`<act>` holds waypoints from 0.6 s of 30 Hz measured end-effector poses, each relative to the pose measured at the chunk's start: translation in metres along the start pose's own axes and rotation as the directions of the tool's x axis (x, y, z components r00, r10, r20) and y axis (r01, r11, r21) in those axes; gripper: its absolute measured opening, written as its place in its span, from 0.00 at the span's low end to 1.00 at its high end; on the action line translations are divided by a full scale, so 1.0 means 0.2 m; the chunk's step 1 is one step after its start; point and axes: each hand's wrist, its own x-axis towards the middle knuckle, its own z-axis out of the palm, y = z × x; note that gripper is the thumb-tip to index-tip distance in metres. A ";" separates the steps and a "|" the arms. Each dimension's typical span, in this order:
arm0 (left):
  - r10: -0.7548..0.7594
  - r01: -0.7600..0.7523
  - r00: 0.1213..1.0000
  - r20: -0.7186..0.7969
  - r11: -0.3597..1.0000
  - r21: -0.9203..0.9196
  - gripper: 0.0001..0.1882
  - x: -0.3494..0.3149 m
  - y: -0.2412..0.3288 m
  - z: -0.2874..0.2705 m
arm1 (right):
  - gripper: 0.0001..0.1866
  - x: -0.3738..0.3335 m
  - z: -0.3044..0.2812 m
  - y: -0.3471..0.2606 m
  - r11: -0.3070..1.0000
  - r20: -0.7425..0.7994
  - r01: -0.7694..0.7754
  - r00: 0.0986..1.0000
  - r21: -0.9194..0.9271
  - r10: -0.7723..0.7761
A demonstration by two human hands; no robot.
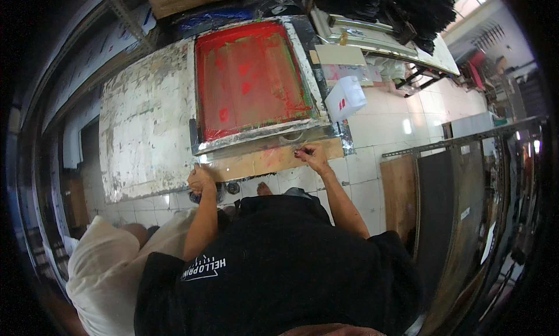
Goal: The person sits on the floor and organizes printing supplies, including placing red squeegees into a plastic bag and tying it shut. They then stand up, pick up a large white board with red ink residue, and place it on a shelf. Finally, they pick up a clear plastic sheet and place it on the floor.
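In front of me lies a screen-printing frame, its mesh smeared with red ink and streaked brown. A tan wooden board with pink-red stains runs along its near side. At the board's left end, my left hand is closed with curled fingers by the table's edge; whatever it grips is hidden. My right hand pinches over the board's right part, its fingertips dark and reddish. What lies between those fingertips is too small to name. A thin pale loop lies just beyond them.
A paint-crusted white tabletop extends left of the frame. To the right stands a white plastic jug. Another person's pale clothing shows close at my lower left. Upright panels in a metal rack stand at my right, above white floor tiles.
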 end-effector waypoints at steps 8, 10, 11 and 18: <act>-0.047 0.057 0.983 0.176 0.997 -0.053 0.18 -0.07 0.08 -0.16 | 0.09 -0.11 -0.06 -0.02 0.960 -0.626 0.200 0.728 -0.194 -0.279; -0.012 0.023 0.981 0.195 0.998 -0.056 0.18 -0.06 0.05 -0.16 | 0.17 -0.13 -0.12 -0.19 0.954 -0.806 0.167 0.511 -0.249 -0.299; -0.048 0.064 0.978 0.202 0.995 -0.077 0.18 -0.06 0.06 -0.16 | 0.24 -0.10 -0.15 -0.27 0.930 -0.842 0.167 0.395 -0.327 -0.368; -0.056 0.120 0.959 0.278 0.969 -0.218 0.18 -0.04 0.08 -0.11 | 0.40 0.28 -0.40 -0.33 0.875 -0.752 0.435 0.500 -0.211 -0.430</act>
